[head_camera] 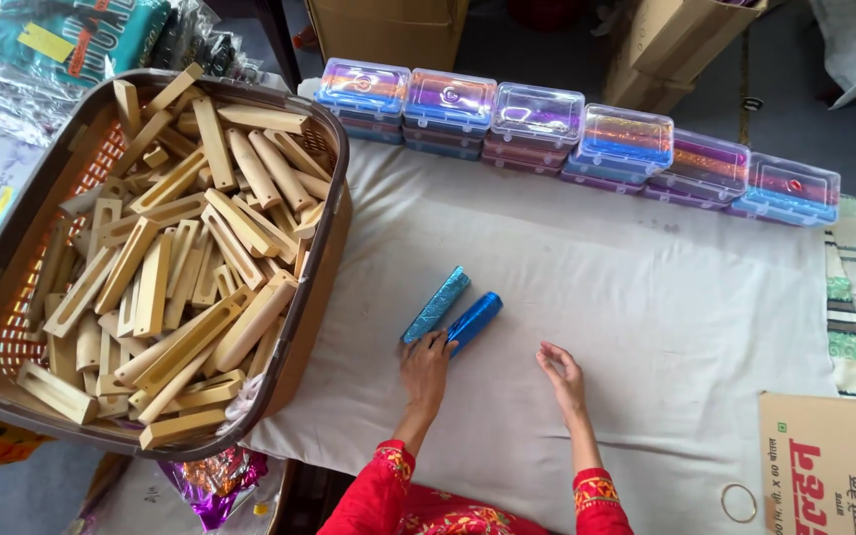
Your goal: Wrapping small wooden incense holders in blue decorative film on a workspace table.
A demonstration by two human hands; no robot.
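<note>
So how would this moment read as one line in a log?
left hand: touching blue rolls | right hand: open, resting on cloth | basket: wooden pieces | boxes: rowed at back

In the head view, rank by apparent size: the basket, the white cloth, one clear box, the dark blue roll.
1. White cloth
2. Basket, though it sits nearer the camera, so this is unsure
3. Clear box
4. Dark blue roll, at the left hand
</note>
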